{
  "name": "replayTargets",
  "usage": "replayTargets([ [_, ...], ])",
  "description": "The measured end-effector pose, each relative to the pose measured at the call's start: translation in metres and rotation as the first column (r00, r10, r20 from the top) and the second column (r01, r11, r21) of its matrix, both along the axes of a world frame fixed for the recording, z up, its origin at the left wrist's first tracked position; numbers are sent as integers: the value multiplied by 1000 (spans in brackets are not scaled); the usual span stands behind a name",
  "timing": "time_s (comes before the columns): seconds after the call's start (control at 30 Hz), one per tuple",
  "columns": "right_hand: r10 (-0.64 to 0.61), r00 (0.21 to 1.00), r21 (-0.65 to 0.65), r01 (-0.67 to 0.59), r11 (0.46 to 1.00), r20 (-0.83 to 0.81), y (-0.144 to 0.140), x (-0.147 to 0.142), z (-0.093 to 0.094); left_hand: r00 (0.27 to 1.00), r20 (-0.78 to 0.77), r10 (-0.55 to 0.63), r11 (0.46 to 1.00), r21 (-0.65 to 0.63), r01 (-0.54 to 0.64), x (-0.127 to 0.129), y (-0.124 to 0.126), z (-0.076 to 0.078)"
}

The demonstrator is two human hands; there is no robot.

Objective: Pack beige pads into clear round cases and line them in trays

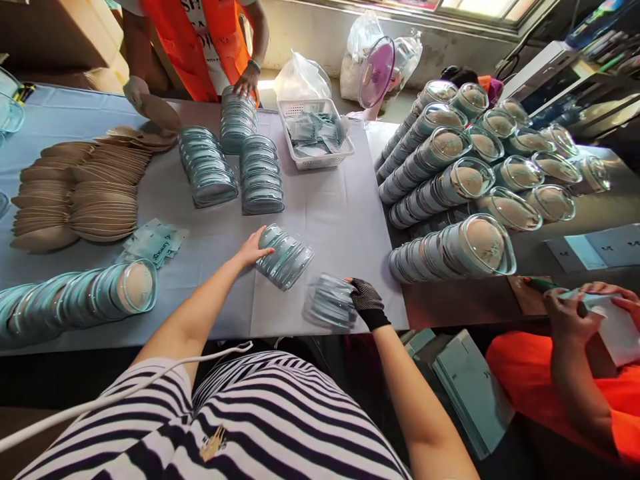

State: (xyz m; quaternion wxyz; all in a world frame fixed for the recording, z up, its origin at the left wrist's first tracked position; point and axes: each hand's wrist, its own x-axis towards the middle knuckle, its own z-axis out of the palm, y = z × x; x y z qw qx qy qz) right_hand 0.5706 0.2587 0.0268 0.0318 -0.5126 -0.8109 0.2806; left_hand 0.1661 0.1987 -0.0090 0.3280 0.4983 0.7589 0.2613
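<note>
Container stack [284, 259] at frame centre is held by the left hand [251, 251], while the right hand [369, 300] meets a blurred stack [328, 302] with a grip I cannot judge, so stack handling seems in hand, the next move perhaps calling for steadiness.

On my feed, the near cases [284, 259] looked like clear, glossy plastic, and the dark glove [370, 303] like rough mesh knit. Left, I saw smooth, matt tan ovals [103, 208]; far, a white plastic basket [320, 161].
</note>
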Motion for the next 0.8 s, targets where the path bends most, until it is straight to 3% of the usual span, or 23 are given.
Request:
replayTargets([
  [0.07, 146, 988, 109, -150, 983, 43, 5, -20, 7, 999, -6, 52, 999, -2, -52, 6, -4, -3],
  [0.13, 181, 981, 169, -189, 967, 63, 5, -28, 9, 995, -21, 95, 995, 14, -95, 13, -8, -5],
  [0.2, 35, 999, 218, -37, 975, 12, -6, -20, 4, 992, -27, 126, 992, 28, -125, 22, -13, -7],
  [0.27, -257, 961, 225, 274, 935, -102, -29, 0, -9, 987, -31, 155, 987, 35, -154, 30, -19, -8],
  [0.33, -518, 838, 80, 536, 840, -174, -61, 20, -28, 982, -38, 184, 983, 28, -183, 39, -26, -8],
  [0.37, -586, 792, -46, 588, 808, -169, -76, 27, -38, 980, -42, 193, 981, 21, -193, 43, -29, -7],
  [0.47, -624, 770, -354, 551, 755, -133, -105, 33, -60, 980, -47, 192, 981, 4, -192, 48, -36, -5],
  [0.53, -638, 758, -389, 551, 738, -136, -104, 29, -65, 982, -53, 180, 984, 4, -180, 46, -40, -4],
  [0.6, -615, 770, -279, 560, 780, -172, -91, 24, -62, 981, -63, 186, 983, 3, -186, 40, -44, -3],
  [0.7, -368, 896, -47, 369, 928, -248, -65, 16, -53, 974, -77, 211, 977, -16, -213, 26, -50, -1],
  [0.73, -262, 932, -15, 267, 964, -251, -57, 13, -50, 974, -81, 213, 976, -26, -216, 21, -52, 0],
  [0.8, -141, 967, -72, 129, 989, -211, -49, 8, -48, 974, -87, 209, 976, -37, -212, 12, -59, 2],
])
